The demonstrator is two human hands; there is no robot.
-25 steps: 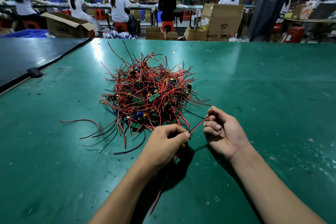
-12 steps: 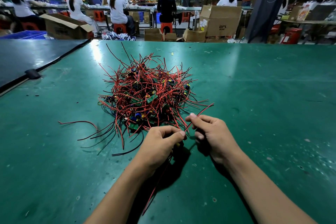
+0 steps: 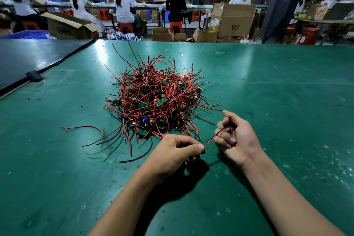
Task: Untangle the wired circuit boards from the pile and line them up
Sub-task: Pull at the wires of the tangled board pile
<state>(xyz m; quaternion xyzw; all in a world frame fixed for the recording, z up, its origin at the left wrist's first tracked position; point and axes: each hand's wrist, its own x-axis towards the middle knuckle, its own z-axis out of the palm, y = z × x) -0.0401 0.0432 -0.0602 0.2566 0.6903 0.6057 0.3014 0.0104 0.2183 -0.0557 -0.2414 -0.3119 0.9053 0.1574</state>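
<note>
Open table (image 3: 268, 101) lies right of the pile (image 3: 155, 99); stray wires (image 3: 82, 126) sprawl leftward.

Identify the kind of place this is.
Likely an electronics assembly workshop: a pile of wired circuit boards on a green workbench, capped workers seated at long tables behind, and cardboard cartons on the floor.

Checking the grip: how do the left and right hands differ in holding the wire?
The left hand is knuckles-up and pinches the wire between thumb and forefinger; the right hand is palm-up, curled round it. The left hand sits nearer the person, the right hand farther out. Both hold the same red-and-black wire in front of the pile.
</note>
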